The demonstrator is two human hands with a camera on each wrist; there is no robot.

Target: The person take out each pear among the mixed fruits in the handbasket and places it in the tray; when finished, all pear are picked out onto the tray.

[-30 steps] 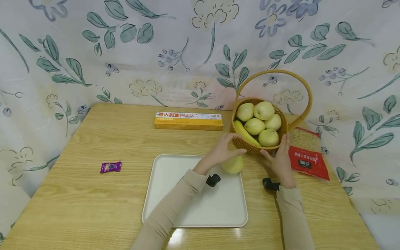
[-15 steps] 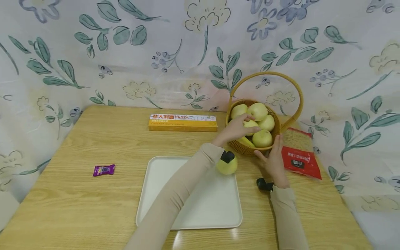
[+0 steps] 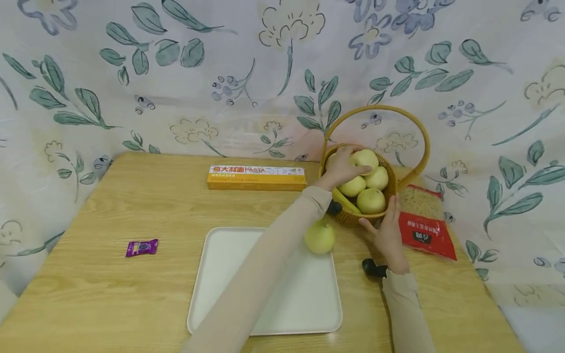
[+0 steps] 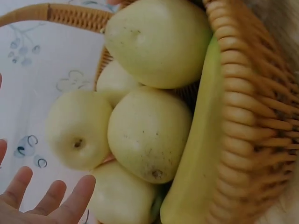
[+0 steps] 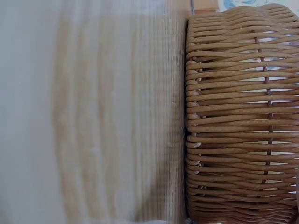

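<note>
In the head view, a wicker basket (image 3: 350, 218) with a tall handle holds several pale green pears (image 3: 371, 201) and a yellow banana (image 3: 345, 201). My left hand (image 3: 341, 169) reaches over the basket's left side, its thumb and fingers spread around the top pear (image 3: 365, 158). Spread fingers (image 4: 74, 200) show beside the pears in the left wrist view; whose they are I cannot tell. My right hand (image 3: 389, 238) rests against the basket's front right side with fingers extended. The right wrist view shows the wicker side (image 5: 243, 116) close up. Another pear (image 3: 320, 238) sits at the white tray's (image 3: 304, 294) back right corner.
A pasta box (image 3: 256, 177) lies at the back of the wooden table (image 3: 145, 206). To the basket's right is a red bag of pasta (image 3: 425, 230). A small purple packet (image 3: 141, 247) lies at the left. Behind everything hangs a floral cloth (image 3: 247, 63).
My left hand has moved from above the tray's pear up and over into the basket. My right hand stays at the basket's side. The whole view has shifted slightly.
</note>
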